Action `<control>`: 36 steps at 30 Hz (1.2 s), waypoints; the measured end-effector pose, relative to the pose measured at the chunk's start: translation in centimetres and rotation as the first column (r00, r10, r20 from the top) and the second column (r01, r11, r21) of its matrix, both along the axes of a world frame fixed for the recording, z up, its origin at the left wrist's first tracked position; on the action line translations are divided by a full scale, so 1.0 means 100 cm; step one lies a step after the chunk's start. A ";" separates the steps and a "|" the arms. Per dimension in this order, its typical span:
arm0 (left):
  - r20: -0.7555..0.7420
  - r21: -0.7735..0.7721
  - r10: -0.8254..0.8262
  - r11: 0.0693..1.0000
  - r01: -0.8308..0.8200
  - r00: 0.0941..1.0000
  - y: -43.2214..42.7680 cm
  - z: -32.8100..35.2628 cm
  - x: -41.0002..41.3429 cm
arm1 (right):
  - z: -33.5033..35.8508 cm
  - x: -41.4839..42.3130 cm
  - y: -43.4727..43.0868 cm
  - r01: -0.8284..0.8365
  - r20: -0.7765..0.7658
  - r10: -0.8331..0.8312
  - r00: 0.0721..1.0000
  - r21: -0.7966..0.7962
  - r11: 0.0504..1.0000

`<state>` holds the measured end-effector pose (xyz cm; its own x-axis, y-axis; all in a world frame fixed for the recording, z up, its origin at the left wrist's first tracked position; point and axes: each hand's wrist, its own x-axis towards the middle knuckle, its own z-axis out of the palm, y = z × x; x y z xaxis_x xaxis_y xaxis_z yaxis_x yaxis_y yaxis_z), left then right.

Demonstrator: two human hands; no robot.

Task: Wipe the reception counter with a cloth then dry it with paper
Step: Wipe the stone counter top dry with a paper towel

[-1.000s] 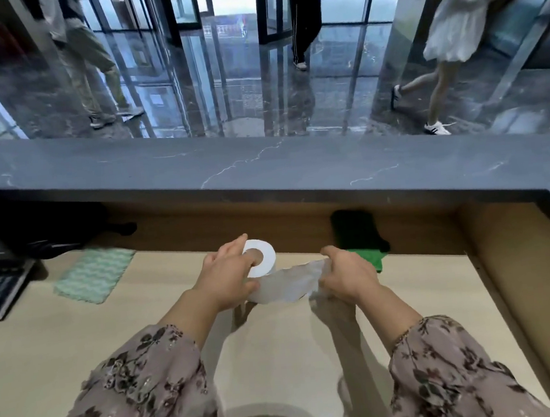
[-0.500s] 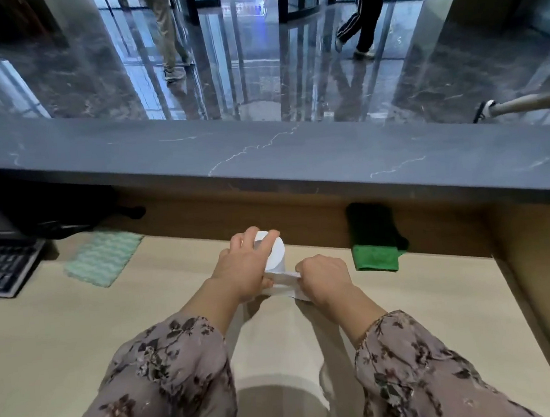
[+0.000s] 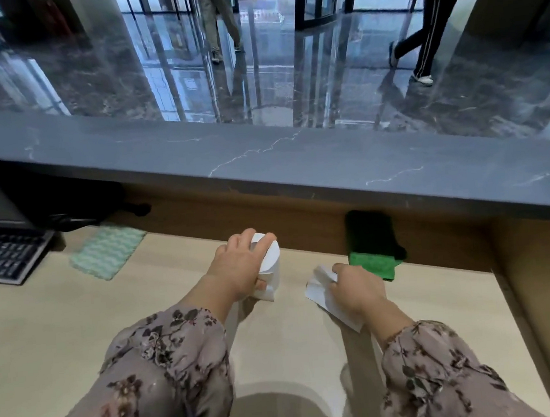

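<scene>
Two levels: the grey stone top (image 3: 296, 160) runs left to right across the far side, and the pale wood desk (image 3: 77, 325) sits below it, nearer. The glossy lobby floor (image 3: 122, 72) lies beyond, with a person in khaki trousers (image 3: 217, 17) and a person in dark striped trousers (image 3: 427, 28) far off.

The keyboard (image 3: 5, 255) is at the desk's far left. The pale green cloth (image 3: 109, 252) lies flat just right of it. The dark green cloth (image 3: 373, 259) is right of centre against the back panel, its far half shadowed by the top's overhang.

Between the cloths, the left hand (image 3: 239, 271) grips the upright paper roll (image 3: 269, 258) from above and hides its left side. Can't tell whether the roll touches the desk.

The right hand (image 3: 354, 291) pinches a torn paper sheet (image 3: 319, 292), separate from the roll and just near-left of the dark green cloth. The hand covers part of the sheet.
</scene>
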<state>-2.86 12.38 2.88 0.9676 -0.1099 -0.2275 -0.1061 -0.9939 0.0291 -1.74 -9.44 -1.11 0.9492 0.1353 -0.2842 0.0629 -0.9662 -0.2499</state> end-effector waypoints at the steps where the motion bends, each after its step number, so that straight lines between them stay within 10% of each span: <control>1: 0.002 0.014 0.002 1.000 -0.002 1.000 0.000 0.001 -0.001 | 0.005 0.000 0.004 -0.002 -0.010 0.002 1.000 0.017 1.000; 12: -0.068 0.006 0.121 0.993 -0.121 0.990 0.018 0.027 -0.010 | 0.061 -0.002 0.032 0.092 -0.114 -0.060 0.992 0.299 0.950; 20: 0.021 -0.140 0.220 0.967 -0.215 0.975 0.056 0.067 -0.022 | 0.185 0.018 0.076 0.050 0.031 -0.099 0.995 0.691 0.721; 25: 0.122 -0.241 0.299 0.934 -0.264 0.946 0.087 0.093 -0.028 | 0.210 0.044 0.116 -0.070 0.541 -0.055 0.839 0.208 0.976; 36: 0.193 -0.325 0.287 0.921 -0.215 0.938 0.144 0.095 -0.032 | 0.129 0.046 0.180 -0.067 0.291 0.072 0.954 -0.026 0.997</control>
